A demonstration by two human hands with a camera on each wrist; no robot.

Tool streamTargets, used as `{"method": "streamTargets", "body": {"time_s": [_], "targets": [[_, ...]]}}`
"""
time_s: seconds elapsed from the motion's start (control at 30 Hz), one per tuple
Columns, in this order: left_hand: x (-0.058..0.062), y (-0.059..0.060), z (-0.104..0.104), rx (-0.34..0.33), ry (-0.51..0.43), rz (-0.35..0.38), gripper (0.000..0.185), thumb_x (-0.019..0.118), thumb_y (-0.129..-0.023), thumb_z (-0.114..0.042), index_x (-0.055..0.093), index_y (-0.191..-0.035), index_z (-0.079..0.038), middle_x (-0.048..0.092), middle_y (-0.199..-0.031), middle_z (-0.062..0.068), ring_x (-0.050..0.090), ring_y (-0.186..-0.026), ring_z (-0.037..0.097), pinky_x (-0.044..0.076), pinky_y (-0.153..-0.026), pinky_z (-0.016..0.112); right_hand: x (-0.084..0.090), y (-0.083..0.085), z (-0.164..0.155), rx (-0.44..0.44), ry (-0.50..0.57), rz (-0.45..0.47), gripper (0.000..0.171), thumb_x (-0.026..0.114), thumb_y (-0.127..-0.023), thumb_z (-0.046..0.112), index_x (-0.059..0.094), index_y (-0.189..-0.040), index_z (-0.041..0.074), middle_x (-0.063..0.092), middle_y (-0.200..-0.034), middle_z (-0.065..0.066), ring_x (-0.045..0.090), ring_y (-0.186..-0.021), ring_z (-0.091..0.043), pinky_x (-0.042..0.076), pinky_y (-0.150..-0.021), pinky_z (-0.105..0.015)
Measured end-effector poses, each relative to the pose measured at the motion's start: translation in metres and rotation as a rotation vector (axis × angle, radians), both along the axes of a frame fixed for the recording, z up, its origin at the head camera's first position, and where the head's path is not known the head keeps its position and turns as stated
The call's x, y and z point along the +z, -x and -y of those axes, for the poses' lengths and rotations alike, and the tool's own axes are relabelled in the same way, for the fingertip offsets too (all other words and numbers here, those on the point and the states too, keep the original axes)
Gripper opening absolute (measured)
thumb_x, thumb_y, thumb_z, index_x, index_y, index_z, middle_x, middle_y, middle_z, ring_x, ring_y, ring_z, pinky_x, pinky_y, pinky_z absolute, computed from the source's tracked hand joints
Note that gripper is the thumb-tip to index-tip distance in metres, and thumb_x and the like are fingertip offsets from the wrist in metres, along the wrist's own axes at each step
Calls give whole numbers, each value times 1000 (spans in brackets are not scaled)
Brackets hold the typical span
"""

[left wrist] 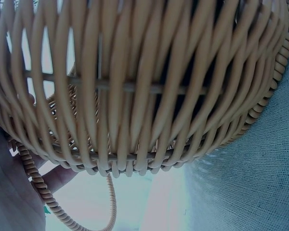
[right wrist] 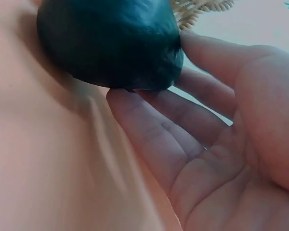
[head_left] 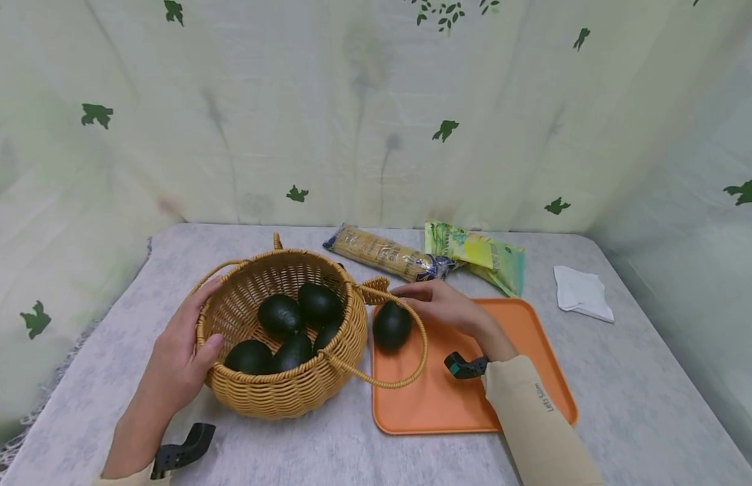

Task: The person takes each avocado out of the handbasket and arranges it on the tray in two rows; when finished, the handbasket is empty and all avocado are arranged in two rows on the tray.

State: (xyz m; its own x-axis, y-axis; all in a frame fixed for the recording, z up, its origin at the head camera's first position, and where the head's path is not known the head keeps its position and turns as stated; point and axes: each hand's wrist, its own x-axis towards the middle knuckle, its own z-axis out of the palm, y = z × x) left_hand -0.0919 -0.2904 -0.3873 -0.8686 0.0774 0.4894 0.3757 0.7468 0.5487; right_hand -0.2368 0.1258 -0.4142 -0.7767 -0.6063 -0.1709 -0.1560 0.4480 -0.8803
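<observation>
Avocado [head_left: 391, 327]: by L edge of orange tray [head_left: 437, 413]; contact w/ surface unclear. Est. fairly light, firm, bruises if squeezed; smooth skin may slip. Rec. hold round widest part. Appearance: egg-shaped, v. dark green, glossy. R hand [head_left: 439, 305]: part-curled, thumb & fingertips pinching one end. L hand [head_left: 180, 341]: thumb over rim, gripping basket [head_left: 279, 397] w/ approx. 5 other avocados [head_left: 280, 316] inside.
</observation>
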Motion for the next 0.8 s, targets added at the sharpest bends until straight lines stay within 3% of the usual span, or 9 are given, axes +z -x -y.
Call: {"method": "streamTargets", "body": {"time_s": [0.1,0.17,0.27,0.33,0.4,0.8], "targets": [[1,0,0,4,1,5,72,56,-94,-20,33,-162,-25,42,-160,13,47,-134,41,23,-100,2,1,-1,3,51,-27,-8,52,66,-98,48,61,-145,27,66,-138,5,62,-126,-16,50,-102,-42],[1,0,-1,9,6,9,72,56,-94,-20,33,-162,-25,42,-160,13,47,-134,41,30,-107,12,1,-2,5,69,-36,1,57,67,-97,49,58,-148,26,66,-139,4,62,-126,-16,50,-103,-43],[1,-1,0,14,12,12,72,56,-95,-20,33,-162,-24,42,-160,13,47,-134,41,31,-108,16,0,-3,7,65,-33,4,60,67,-97,49,55,-150,24,63,-143,4,59,-131,-17,47,-108,-44],[1,-1,0,13,12,9,72,56,-95,-20,33,-162,-24,42,-159,14,47,-134,41,30,-109,16,-1,-3,8,55,-16,5,61,67,-97,49,54,-151,24,61,-145,3,58,-133,-18,46,-110,-45],[0,-1,0,9,6,5,72,56,-95,-20,33,-162,-24,42,-159,14,47,-133,42,24,-103,5,-2,-3,9,40,-8,6,61,68,-97,49,54,-151,24,62,-144,4,58,-133,-17,46,-110,-45],[-1,1,0,-2,1,-20,71,56,-94,-20,34,-162,-22,43,-159,14,47,-132,41,22,-102,2,6,-4,4,-13,28,-21,54,71,-96,42,59,-146,23,63,-143,2,59,-132,-18,47,-109,-44]]}}
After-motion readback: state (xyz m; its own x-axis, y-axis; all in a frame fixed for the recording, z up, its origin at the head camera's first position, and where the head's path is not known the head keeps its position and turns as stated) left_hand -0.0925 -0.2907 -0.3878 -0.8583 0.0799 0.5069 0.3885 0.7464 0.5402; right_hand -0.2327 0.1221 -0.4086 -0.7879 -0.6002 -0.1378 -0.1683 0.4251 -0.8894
